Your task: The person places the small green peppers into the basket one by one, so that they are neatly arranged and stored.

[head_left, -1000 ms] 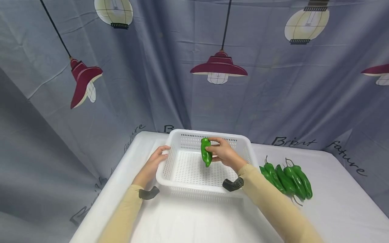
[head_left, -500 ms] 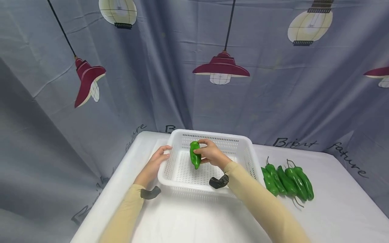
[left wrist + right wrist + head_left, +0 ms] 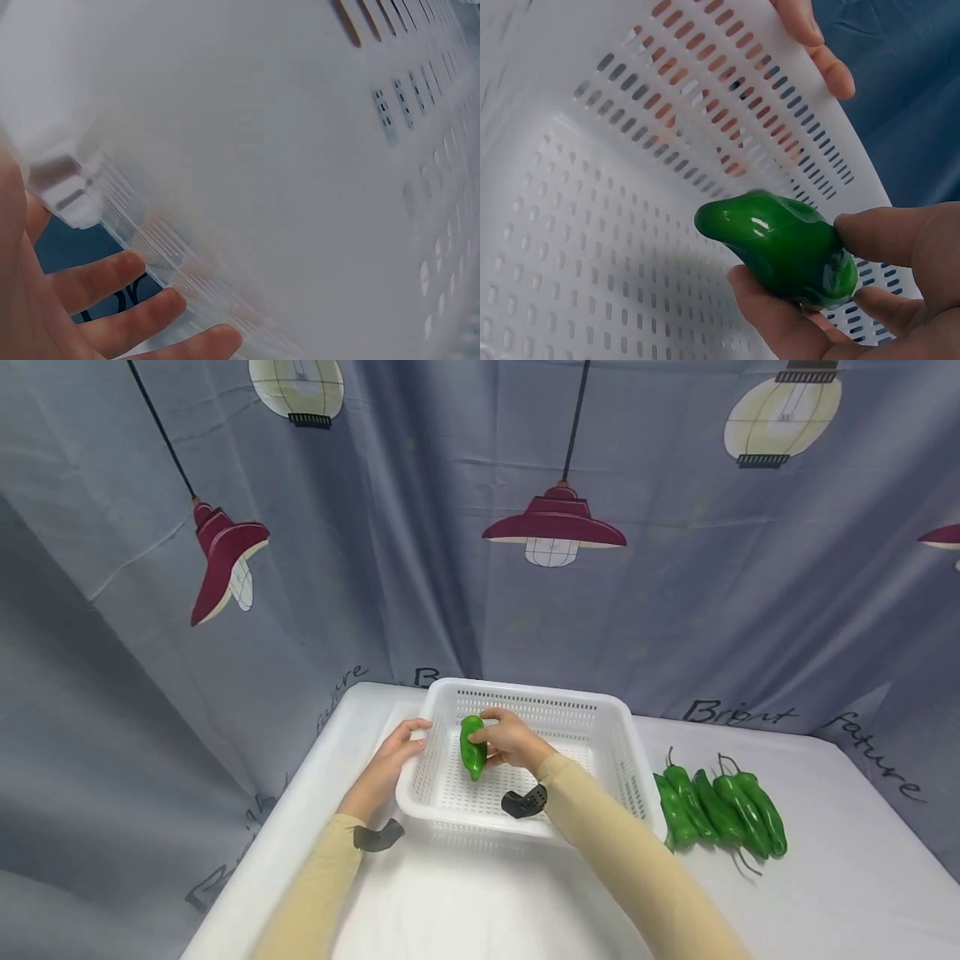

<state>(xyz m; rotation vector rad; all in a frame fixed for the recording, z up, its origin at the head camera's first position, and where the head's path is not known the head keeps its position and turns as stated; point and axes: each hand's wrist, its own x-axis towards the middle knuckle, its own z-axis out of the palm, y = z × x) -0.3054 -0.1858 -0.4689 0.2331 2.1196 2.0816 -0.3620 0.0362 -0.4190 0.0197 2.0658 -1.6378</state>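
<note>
My right hand (image 3: pixel 517 745) pinches a green pepper (image 3: pixel 472 750) between thumb and fingers, inside a white perforated plastic basket (image 3: pixel 540 692). Close up in the right wrist view, the glossy pepper (image 3: pixel 772 244) hangs tip outward near the basket's side wall, over the slotted floor. My left hand (image 3: pixel 388 767) lies along the basket's left side, fingertips at the rim. Seen from the left wrist, its fingers (image 3: pixel 135 319) are spread and only slightly bent against the outside of the basket (image 3: pixel 262 150).
Several more green peppers (image 3: pixel 722 810) lie in a row on the white-covered table (image 3: pixel 495 902), right of the basket; the nearest ones sit by its right wall. A grey-blue curtain (image 3: pixel 420 568) with printed lamps hangs behind and to the left.
My right hand has carried the pepper leftward and slightly lower within the basket, toward its left wall. The left hand stays at the left rim.
</note>
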